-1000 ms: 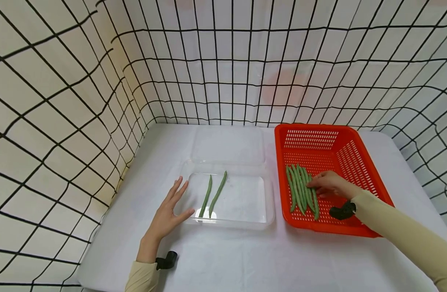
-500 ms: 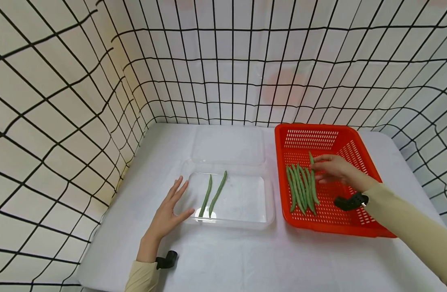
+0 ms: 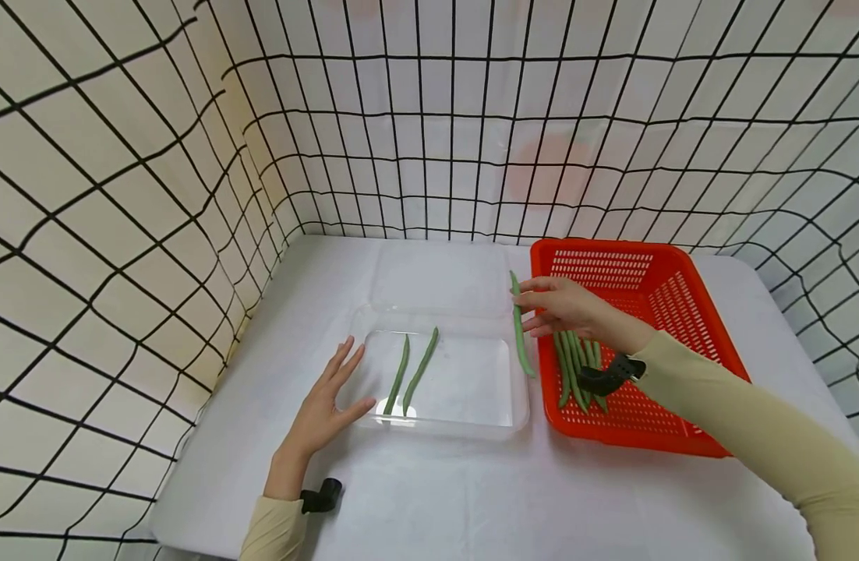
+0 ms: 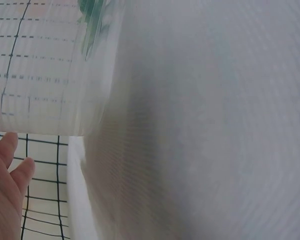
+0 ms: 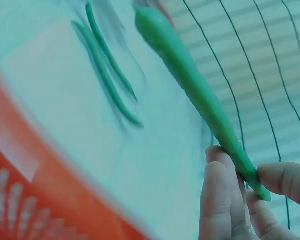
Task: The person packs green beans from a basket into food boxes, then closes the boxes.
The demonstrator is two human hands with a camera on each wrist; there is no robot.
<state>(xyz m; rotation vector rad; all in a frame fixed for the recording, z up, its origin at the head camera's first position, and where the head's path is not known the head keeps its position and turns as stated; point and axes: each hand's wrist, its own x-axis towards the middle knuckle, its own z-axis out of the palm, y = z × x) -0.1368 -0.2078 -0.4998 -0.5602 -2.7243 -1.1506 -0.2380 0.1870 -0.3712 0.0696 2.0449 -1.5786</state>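
Pinched between the thumb and fingers of my right hand (image 3: 566, 308) is one green bean (image 5: 200, 95), held above the gap between the red basket (image 3: 647, 444) and the clear plastic container (image 3: 464, 428). Two green beans (image 3: 418, 370) lie side by side in the container's left part. Several more beans (image 3: 577, 370) rest in the basket's left side, partly behind my right wrist. My left hand (image 3: 324, 409) has its fingers spread at the container's left edge; in the left wrist view its fingers (image 4: 24, 172) show beside the clear wall.
A clear lid (image 3: 440, 276) lies flat behind the container on the white table (image 3: 429, 499). Black wire mesh (image 3: 415, 140) stands along the back and both sides. The basket's raised rim (image 3: 724, 374) stands right of the container.
My right hand has lifted one bean from the basket's pile and carried it left over the basket's rim. The left hand stays in place.
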